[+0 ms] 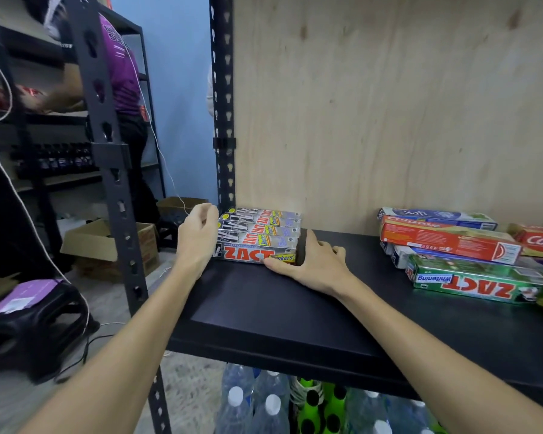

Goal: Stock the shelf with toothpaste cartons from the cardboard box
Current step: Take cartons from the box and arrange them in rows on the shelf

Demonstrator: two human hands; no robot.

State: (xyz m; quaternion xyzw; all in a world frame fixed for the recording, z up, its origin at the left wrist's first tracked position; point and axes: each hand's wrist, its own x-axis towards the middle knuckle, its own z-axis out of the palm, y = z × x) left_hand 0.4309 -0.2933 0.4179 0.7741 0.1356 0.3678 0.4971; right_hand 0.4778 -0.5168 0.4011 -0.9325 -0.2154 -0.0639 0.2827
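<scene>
Cartons of silver ZACT toothpaste lie in a tight row at the centre of the frame, packed against the plywood back panel and the upright post on the black shelf. The left hand presses its loosely curled fingers against the row's left ends, while the right hand lies flat on the shelf, thumb along the front carton and fingers at the right ends; neither hand closes round anything, both simply brace the block from outside. Squeezing unevenly looks like the main risk: too much push from one end could skew the front carton out of line or buckle the row upward, and a push from the right might drive the left ends off the shelf's edge beside the post. A loose pile of other cartons sits well apart at the right of the frame. An open cardboard box rests on the floor at left, behind the near post.
</scene>
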